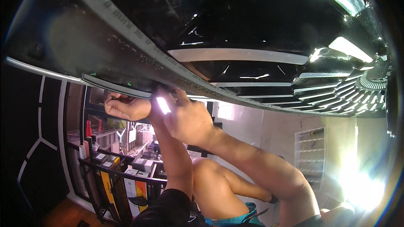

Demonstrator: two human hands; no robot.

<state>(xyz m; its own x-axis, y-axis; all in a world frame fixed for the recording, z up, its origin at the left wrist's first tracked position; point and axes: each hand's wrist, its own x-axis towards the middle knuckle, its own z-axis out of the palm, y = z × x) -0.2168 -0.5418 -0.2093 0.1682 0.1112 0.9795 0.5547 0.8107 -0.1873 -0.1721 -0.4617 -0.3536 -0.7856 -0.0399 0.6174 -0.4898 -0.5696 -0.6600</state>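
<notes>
A large dark curved piece fills the top, and it looks like a wheel with a tyre [63, 33]. Its sidewall band [139, 38] carries raised lettering. On the right are a glossy black rim with silver spokes [261, 56]. A thin dark strip [115, 87] runs along the lower edge. My left hand [128, 107] is curled just under this strip, fingertips pinched; what they hold is hidden. My right hand [191, 122] is beside the left wrist, fingers bent up against the dark edge. Between them a small bright white patch [163, 105] glows; its kind is unclear.
Below left stands a dark-framed shelf [122, 174] with several boxes, beside a black panel with white lines [40, 138]. A white slotted rack [310, 155] is on the right. A strong lamp [362, 191] glares at lower right. My bare knee [216, 180] is bent beneath my arms.
</notes>
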